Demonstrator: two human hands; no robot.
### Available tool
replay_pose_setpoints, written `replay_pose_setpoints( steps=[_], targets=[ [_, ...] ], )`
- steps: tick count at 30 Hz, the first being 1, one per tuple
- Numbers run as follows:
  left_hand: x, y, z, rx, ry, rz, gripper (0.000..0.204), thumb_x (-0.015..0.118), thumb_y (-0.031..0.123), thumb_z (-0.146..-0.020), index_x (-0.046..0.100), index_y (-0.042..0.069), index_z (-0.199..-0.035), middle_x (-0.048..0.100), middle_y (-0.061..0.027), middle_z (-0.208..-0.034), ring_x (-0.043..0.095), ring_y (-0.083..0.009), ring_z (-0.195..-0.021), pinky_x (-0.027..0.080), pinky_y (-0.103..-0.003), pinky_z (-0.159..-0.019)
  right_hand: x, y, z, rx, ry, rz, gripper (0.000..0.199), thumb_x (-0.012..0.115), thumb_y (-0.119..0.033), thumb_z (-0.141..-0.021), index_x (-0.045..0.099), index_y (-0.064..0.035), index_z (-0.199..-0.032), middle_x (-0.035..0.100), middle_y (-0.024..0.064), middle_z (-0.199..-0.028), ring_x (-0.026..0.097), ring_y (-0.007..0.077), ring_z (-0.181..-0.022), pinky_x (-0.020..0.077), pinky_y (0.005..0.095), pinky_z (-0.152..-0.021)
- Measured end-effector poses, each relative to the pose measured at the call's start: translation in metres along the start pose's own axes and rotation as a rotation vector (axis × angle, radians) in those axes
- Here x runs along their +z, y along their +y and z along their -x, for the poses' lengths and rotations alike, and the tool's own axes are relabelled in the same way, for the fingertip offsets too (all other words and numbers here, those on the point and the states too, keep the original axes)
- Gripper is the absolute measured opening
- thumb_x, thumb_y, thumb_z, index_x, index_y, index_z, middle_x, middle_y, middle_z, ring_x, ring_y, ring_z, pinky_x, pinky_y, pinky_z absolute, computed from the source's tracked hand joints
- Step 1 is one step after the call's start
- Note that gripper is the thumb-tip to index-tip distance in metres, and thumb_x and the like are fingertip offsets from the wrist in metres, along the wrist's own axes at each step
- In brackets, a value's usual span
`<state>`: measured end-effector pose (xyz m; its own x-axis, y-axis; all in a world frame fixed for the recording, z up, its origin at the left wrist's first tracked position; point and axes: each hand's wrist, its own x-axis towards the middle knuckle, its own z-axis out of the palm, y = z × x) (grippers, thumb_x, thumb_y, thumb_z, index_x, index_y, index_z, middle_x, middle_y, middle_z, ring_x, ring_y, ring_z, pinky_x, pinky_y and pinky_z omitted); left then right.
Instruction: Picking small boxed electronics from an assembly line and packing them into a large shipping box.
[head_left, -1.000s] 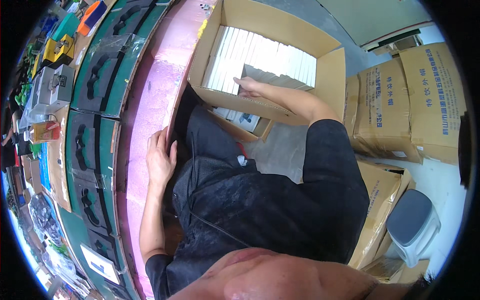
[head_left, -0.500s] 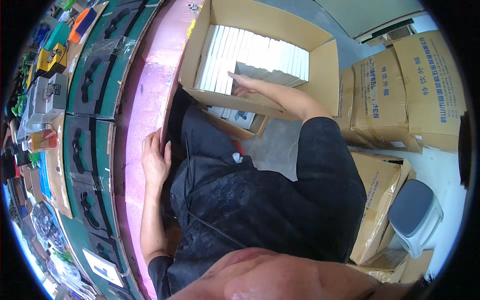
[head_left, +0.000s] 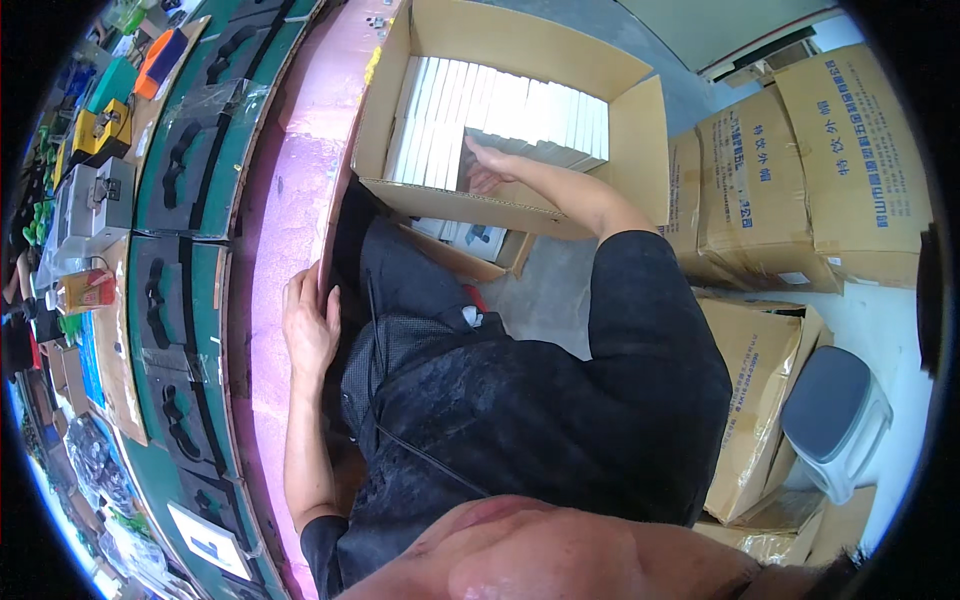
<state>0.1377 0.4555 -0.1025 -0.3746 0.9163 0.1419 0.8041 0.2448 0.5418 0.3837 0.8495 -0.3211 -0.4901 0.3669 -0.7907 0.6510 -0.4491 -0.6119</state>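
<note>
My right hand (head_left: 489, 166) is down inside an open cardboard carton (head_left: 545, 32) at the top of the view. Its fingers are stretched out and apart, next to the white slim boxes (head_left: 428, 135) standing on edge in tight rows. A gap among the boxes lies under this hand, and I see nothing held. My left hand (head_left: 312, 322) rests on the edge of the pink-covered worktable (head_left: 285, 200), thumb apart from the fingers, and it holds nothing.
Green panels with black handle-shaped pieces (head_left: 183, 170) line the table's left. Below the carton stands another box (head_left: 455, 250) with flat packages. Large sealed cartons (head_left: 760, 180) and a grey-topped stool (head_left: 828, 402) are at the right. A white card (head_left: 208, 540) lies lower left.
My right hand has shifted slightly within the gap among the white boxes, its thumb now nearer the gap's far edge. My left hand stays on the table edge. The whole view has shifted a little.
</note>
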Motion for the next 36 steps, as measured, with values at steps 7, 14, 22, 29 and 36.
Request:
replay_pose_setpoints(
  steps=[7,14,22,29,36],
  targets=[
    [-0.001,-0.001,0.001,-0.008,0.004,-0.007,0.039,0.065,0.007,-0.088,0.060,-0.001,-0.125,0.059,-0.0204,-0.117,0.060,-0.0378,-0.107,0.050,-0.042,-0.093,-0.048,0.014,-0.014,0.320,0.120,0.845,0.055,0.042,-0.037,-0.097,0.049,0.0021,-0.135,0.068,0.0241,-0.113,0.068,0.0438,-0.091,0.0568,0.0477,-0.075],
    [-0.002,-0.005,0.002,-0.012,0.000,-0.014,0.039,0.065,0.007,-0.088,0.060,-0.001,-0.126,0.059,-0.0203,-0.117,0.061,-0.0375,-0.107,0.049,-0.042,-0.094,-0.065,0.008,0.002,-0.143,0.578,1.069,0.030,0.056,-0.015,-0.082,0.069,0.0073,-0.097,0.067,0.0301,-0.107,0.066,0.0400,-0.104,0.0538,0.0478,-0.089],
    [-0.001,-0.004,0.001,-0.006,0.004,-0.011,0.040,0.065,0.007,-0.088,0.059,0.000,-0.126,0.059,-0.0205,-0.117,0.060,-0.0379,-0.108,0.049,-0.042,-0.094,-0.051,0.008,0.002,-0.162,0.428,1.228,0.033,0.057,-0.022,-0.085,0.070,0.0067,-0.096,0.069,0.0269,-0.106,0.068,0.0389,-0.100,0.0542,0.0454,-0.087],
    [0.000,0.003,-0.005,-0.009,-0.010,0.018,0.040,0.065,0.008,-0.088,0.059,0.000,-0.127,0.058,-0.0206,-0.118,0.060,-0.0382,-0.107,0.049,-0.042,-0.094,-0.074,0.003,-0.027,-0.423,0.445,1.073,0.036,0.062,-0.028,-0.085,0.072,0.0060,-0.091,0.070,0.0258,-0.092,0.069,0.0369,-0.089,0.0537,0.0448,-0.081],
    [-0.001,-0.005,0.001,-0.014,-0.003,-0.003,0.040,0.065,0.007,-0.088,0.059,0.000,-0.127,0.059,-0.0208,-0.117,0.060,-0.0385,-0.106,0.049,-0.042,-0.093,-0.038,0.003,-0.023,-0.368,0.332,1.125,0.035,0.067,-0.030,-0.085,0.072,0.0040,-0.090,0.069,0.0264,-0.092,0.068,0.0370,-0.087,0.0521,0.0445,-0.080]
  ],
)
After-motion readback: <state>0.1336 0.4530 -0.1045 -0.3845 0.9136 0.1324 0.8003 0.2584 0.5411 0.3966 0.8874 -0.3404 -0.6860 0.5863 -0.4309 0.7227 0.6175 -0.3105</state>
